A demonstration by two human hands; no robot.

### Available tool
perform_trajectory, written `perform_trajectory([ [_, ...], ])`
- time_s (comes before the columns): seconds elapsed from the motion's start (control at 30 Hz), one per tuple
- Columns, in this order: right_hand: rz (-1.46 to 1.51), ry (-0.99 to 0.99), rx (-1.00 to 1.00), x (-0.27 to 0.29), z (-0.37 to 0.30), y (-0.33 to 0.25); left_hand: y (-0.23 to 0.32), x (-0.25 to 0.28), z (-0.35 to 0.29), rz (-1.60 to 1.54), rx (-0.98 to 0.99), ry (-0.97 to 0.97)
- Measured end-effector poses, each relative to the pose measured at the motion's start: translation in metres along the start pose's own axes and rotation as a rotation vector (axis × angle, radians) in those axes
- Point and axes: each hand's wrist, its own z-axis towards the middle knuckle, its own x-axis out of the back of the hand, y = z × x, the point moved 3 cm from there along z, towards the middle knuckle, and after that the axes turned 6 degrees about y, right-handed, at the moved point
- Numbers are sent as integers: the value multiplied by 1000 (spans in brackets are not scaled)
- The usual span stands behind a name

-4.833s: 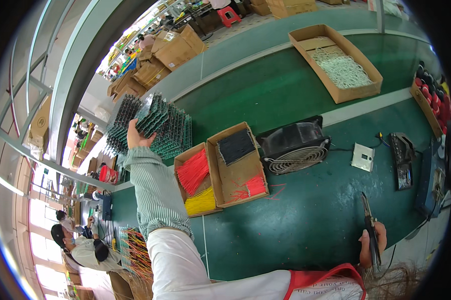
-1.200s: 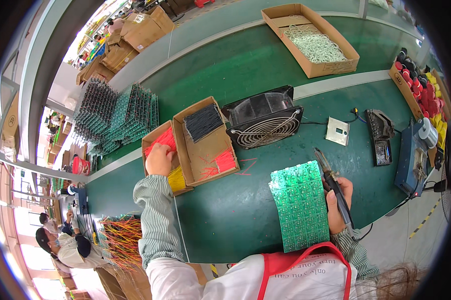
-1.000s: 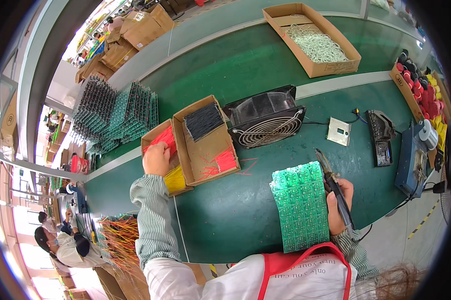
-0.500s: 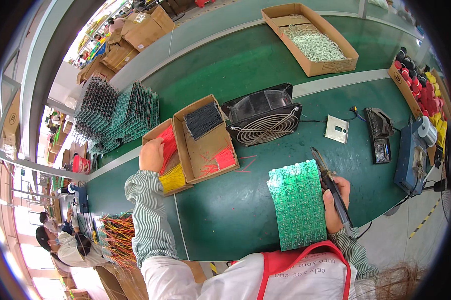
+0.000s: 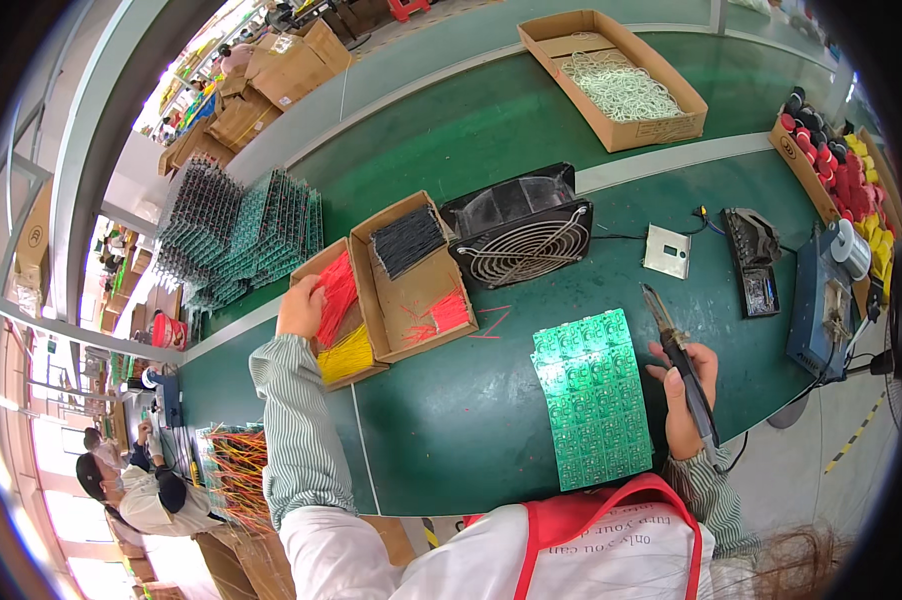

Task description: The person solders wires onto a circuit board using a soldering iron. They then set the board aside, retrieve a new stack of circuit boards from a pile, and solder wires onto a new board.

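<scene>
At the left cardboard box, my left hand [image 5: 299, 308] has its fingers curled at the edge of a bundle of red wires [image 5: 337, 300]; its fingertips are partly hidden. Yellow wires [image 5: 347, 356] lie in the same box, nearer me. My right hand [image 5: 687, 400] grips a soldering iron [image 5: 689, 385] by its dark handle, the tip pointing up and away from me. Left of that hand, a green panel of circuit boards [image 5: 591, 400] lies on the bench close to my body, apart from the iron.
A second box [image 5: 401, 310] holds black and short red wires. Behind stand a black fan [image 5: 521, 240] and stacked boards [image 5: 271, 225]. Right are a metal plate [image 5: 667, 251], an iron stand [image 5: 753, 260], a blue soldering station [image 5: 821, 300] and a solder spool [image 5: 851, 245]. Another person sits far left.
My right hand has shifted slightly right with the soldering iron, away from the panel's edge. My left hand stays at the red wires, its fingers a little differently placed.
</scene>
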Motion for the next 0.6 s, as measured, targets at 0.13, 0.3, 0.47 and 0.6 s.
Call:
perform_trajectory([
  [0.13, -12, 11, 2, 8, 0, -7, 13, 19, 2, -41, -23, -21],
  [0.3, -53, 19, 13, 16, 3, -11, 59, 27, -6, 397, -575, 83],
  [0.47, -141, 29, 73, 22, 8, -25, 124, -12, -17, 868, -542, -96],
  [0.6, -170, 29, 47, 27, 7, -33, 114, -71, -12, 928, -556, -176],
])
